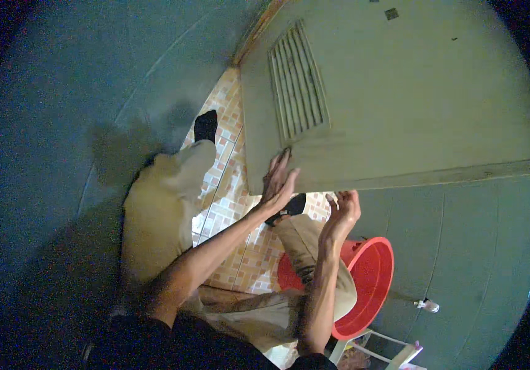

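Observation:
A pale green door panel (401,111) with a slatted vent (299,80) fills the upper right of the head view. My left hand (280,185) lies against the door's lower part, just below the vent, with fingers stretched out and nothing held. At the door's edge is my right hand (343,214), raised with loosely bent fingers that stand apart. Its fingertips come close to the edge; whether they touch it I cannot tell. No object shows in either hand.
I crouch on a small-tiled floor (225,203), knees bent, in dark footwear. A red bucket (373,290) stands by my right leg. Beyond it are a white rack (382,351) and a small fixture (427,305) on the green wall (462,246). Another wall (92,92) rises at left.

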### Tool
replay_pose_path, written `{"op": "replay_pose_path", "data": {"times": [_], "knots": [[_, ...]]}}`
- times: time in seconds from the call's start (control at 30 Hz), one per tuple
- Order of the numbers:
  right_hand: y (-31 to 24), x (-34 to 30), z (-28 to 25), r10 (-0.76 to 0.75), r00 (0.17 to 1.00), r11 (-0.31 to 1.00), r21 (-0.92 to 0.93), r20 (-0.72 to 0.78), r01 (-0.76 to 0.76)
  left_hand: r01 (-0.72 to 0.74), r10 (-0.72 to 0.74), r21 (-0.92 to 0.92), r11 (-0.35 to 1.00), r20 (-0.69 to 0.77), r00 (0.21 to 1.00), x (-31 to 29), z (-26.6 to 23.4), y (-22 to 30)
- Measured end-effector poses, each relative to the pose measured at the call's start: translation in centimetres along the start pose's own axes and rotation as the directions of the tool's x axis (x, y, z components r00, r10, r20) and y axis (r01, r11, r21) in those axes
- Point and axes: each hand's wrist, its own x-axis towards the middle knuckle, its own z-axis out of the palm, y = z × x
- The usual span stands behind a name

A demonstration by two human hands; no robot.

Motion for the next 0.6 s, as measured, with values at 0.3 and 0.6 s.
{"op": "replay_pose_path", "data": {"times": [0.3,0.6], "knots": [[-0.2,1.2,-1.5,-0.045,0.997,0.990,-0.130,0.062,0.052,-0.490,0.485,0.036,0.871,0.097,0.869,-3.5,1.5,11.4],[-0.2,0.4,-0.4,-0.035,0.998,0.999,-0.029,0.050,0.037,-0.527,0.515,0.186,0.829,0.112,0.850,-3.0,0.1,6.8]]}}
